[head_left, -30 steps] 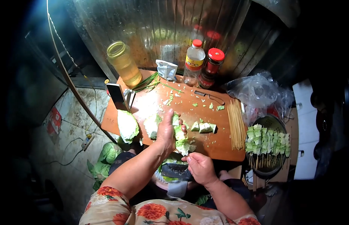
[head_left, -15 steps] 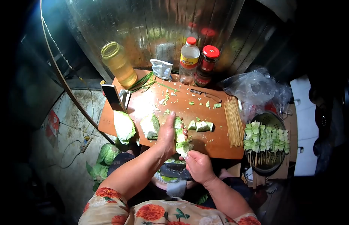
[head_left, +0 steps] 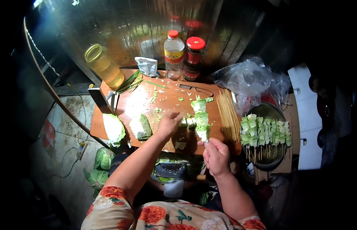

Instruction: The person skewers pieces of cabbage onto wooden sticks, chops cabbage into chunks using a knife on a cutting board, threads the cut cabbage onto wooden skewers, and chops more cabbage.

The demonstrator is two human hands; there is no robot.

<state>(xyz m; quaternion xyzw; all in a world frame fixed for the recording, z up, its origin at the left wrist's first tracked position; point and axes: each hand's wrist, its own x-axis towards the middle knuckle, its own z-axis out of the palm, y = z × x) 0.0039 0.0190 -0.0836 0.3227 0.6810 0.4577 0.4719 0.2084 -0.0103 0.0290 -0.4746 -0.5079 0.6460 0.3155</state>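
My right hand [head_left: 217, 156] is closed on the lower end of a skewer threaded with cabbage pieces [head_left: 201, 119], held upright over the wooden board. Its stick is mostly hidden by the leaves. My left hand [head_left: 170, 123] is above the board with fingers reaching right, apart from the skewer and beside a row of cut cabbage pieces [head_left: 190, 122]; nothing shows in its grasp. Left of that hand a cut cabbage wedge [head_left: 140, 127] lies on the board [head_left: 138, 101], and a larger cabbage piece [head_left: 114, 128] rests at the left edge.
A bundle of bare skewers [head_left: 228, 115] lies at the board's right. Finished cabbage skewers [head_left: 264, 130] rest over a dark colander [head_left: 276, 111]. A knife-like peeler [head_left: 196, 89], a bottle [head_left: 173, 55], a red-lidded jar [head_left: 195, 50], an oil jar [head_left: 105, 67] and a phone [head_left: 99, 100] stand or lie behind.
My left hand has come off the cabbage on the skewer and is apart from it. My right hand has raised the skewer away to the right. The whole view has shifted slightly.
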